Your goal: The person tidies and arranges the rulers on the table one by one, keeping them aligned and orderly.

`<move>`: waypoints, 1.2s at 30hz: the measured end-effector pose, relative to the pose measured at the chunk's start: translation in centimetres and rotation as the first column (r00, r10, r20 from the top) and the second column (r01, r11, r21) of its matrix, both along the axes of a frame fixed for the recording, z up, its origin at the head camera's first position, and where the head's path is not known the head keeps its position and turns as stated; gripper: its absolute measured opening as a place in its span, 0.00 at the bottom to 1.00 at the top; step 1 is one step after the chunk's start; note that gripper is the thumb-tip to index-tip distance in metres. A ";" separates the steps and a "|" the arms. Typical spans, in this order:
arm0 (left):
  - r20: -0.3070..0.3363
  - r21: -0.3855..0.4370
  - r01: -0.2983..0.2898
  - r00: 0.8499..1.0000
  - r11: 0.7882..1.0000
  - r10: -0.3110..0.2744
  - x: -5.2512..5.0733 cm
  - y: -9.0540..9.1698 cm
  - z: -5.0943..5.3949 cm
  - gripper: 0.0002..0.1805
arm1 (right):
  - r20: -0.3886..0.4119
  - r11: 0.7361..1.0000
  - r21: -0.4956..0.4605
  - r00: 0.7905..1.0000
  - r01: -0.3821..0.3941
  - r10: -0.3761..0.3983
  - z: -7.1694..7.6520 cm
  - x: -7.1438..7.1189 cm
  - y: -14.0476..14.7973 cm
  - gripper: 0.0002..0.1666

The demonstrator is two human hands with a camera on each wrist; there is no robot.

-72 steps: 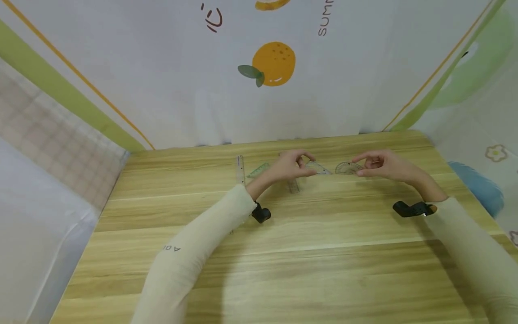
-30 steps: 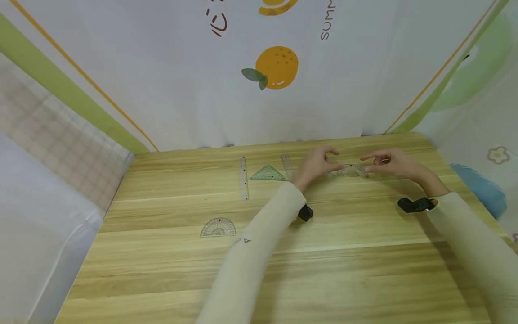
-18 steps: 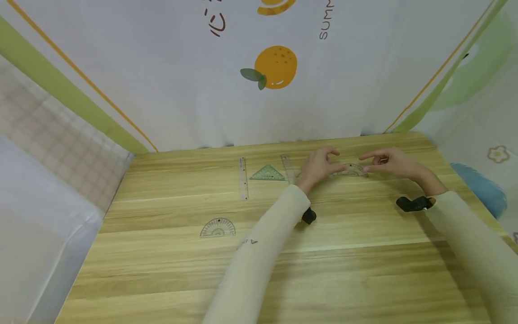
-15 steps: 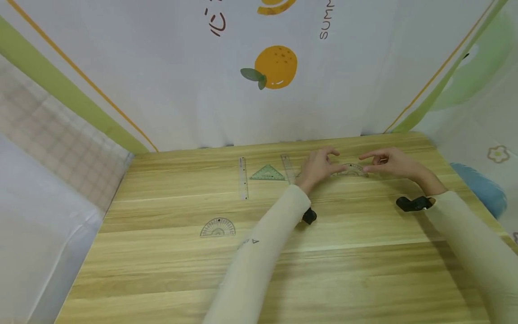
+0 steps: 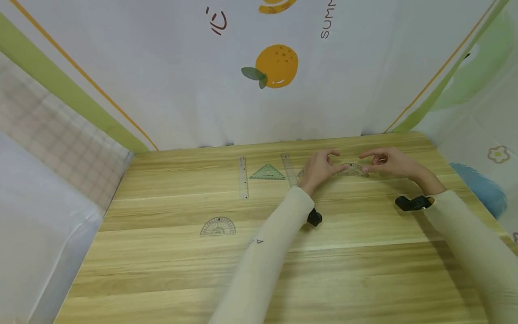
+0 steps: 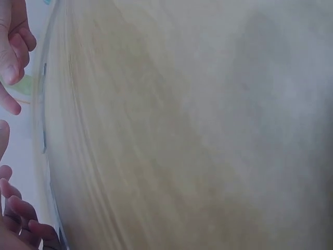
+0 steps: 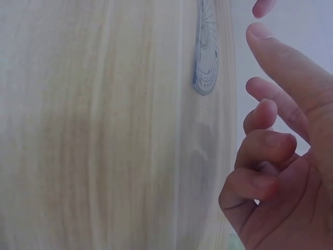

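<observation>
A clear protractor (image 5: 355,169) lies on the wooden table (image 5: 364,279) between the two hands. At its left end is my left hand (image 5: 319,170), thumb and forefinger apart. My right hand (image 5: 394,163) is at its right end, forefinger stretched out above the thumb and the other fingers bent. In the right wrist view the protractor (image 7: 207,57) lies flat, with a gap between it and my right hand (image 7: 291,182). My left hand hides most of a clear set square (image 5: 300,173). The left wrist view shows my left hand (image 6: 21,224) with fingers spread.
Left of the hands lie a clear ruler (image 5: 289,169), a green set square (image 5: 267,173) and another clear ruler (image 5: 243,177). A second protractor (image 5: 218,227) lies nearer, on the left. White printed cloth (image 5: 344,103) hangs behind the table's far edge.
My left hand has let go of the clear set square and moved right to the protractor. My right hand has released the protractor and stays beside it. Over the last half second both hands barely move.
</observation>
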State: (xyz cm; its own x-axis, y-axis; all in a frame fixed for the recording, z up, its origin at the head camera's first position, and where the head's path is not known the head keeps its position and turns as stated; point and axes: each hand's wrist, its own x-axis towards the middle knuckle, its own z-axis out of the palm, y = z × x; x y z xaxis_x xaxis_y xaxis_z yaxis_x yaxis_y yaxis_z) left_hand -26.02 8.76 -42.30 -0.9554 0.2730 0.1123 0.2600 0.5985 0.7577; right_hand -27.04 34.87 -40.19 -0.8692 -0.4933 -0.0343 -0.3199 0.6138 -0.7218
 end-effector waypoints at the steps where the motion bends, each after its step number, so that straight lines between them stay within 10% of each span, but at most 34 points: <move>1: 0.002 0.009 -0.004 1.000 1.000 0.004 0.0 0.1 -0.1 0.27 | 0.004 1.000 0.004 1.000 0.004 -0.004 0.0 0.0 0.0 0.26; 36: -0.019 -0.117 -0.026 1.000 0.993 0.024 0.3 0.8 0.1 0.23 | -0.005 0.999 -0.007 0.999 -0.038 0.038 -0.3 -0.2 -0.1 0.25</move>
